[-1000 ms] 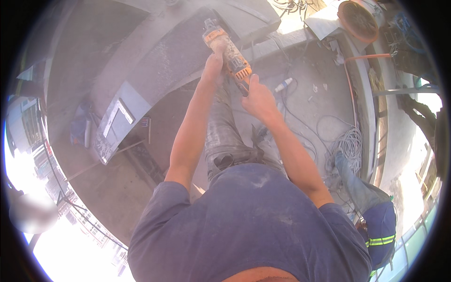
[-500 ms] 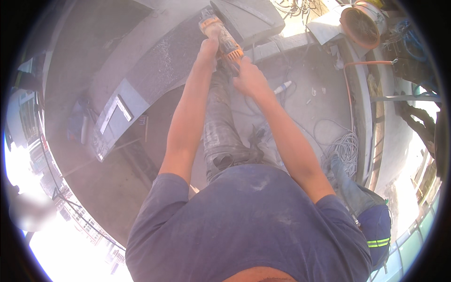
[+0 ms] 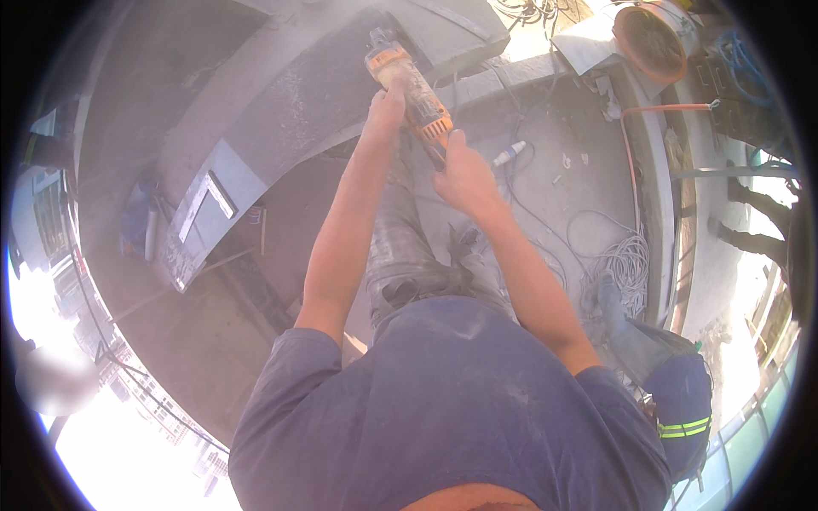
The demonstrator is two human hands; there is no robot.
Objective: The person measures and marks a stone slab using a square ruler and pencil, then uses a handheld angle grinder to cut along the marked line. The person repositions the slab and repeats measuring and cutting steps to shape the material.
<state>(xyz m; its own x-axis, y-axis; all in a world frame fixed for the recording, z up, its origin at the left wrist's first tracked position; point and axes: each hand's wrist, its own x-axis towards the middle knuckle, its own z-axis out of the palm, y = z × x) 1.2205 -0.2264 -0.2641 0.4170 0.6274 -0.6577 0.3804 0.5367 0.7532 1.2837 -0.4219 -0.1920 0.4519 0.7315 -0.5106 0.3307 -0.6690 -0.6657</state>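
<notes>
A dusty orange angle grinder is held out in front of me at the top of the view. My left hand grips its body behind the head. The rear handle is wrapped by my right hand. The grinder's head sits over the near edge of a dark grey stone slab, beside a paler block. Whether a disc touches the stone, I cannot tell; the head is small and hazed by dust.
An L-shaped metal square lies on a light panel at the left. A coiled cable and a white plug connector are on the dusty floor. A round orange-rimmed fan stands far right. Another person is close at my right.
Both hands have drawn the angle grinder a little back toward me and to the right. At the right edge, dark limb-like shapes have shifted.
</notes>
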